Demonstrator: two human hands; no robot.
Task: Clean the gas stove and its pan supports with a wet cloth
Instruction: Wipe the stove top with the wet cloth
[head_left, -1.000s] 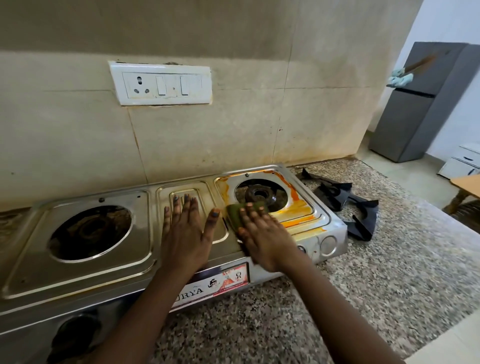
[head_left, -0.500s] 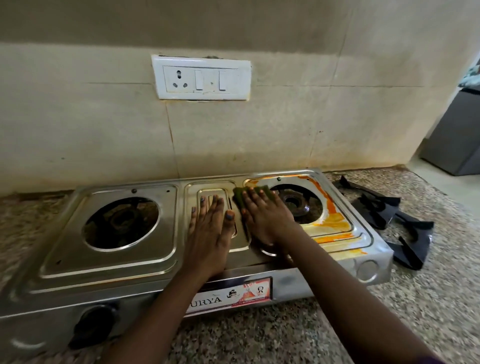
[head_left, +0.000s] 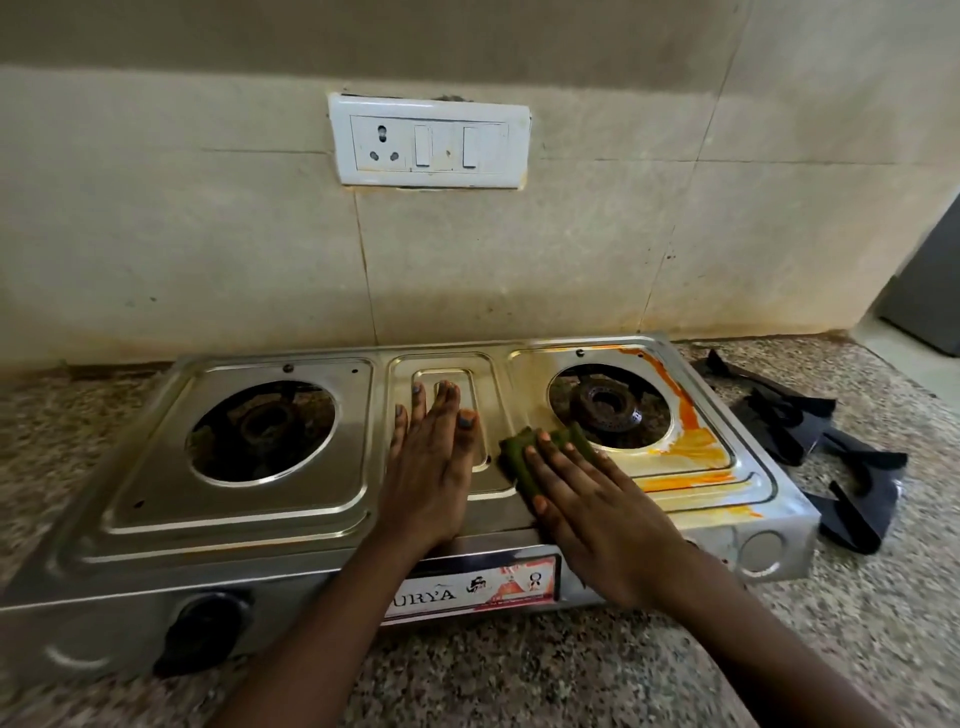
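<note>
A two-burner steel gas stove (head_left: 244, 499) stands on the granite counter against the wall. Both burners are bare, and orange stains streak the right side around the right burner (head_left: 605, 405). My left hand (head_left: 428, 467) lies flat on the middle panel, fingers straight. My right hand (head_left: 597, 512) presses a folded green cloth (head_left: 517, 454) flat against the steel just left of the right burner. Black pan supports (head_left: 810, 436) lie stacked on the counter to the right of the stove.
A white switch and socket plate (head_left: 428, 140) hangs on the tiled wall above the stove. A black knob (head_left: 200, 631) sits on the stove's front left. A grey appliance (head_left: 930, 291) stands at the far right.
My right hand has drawn the cloth back from the burner's far left rim toward the front. The left hand stays put. The camera has swung left.
</note>
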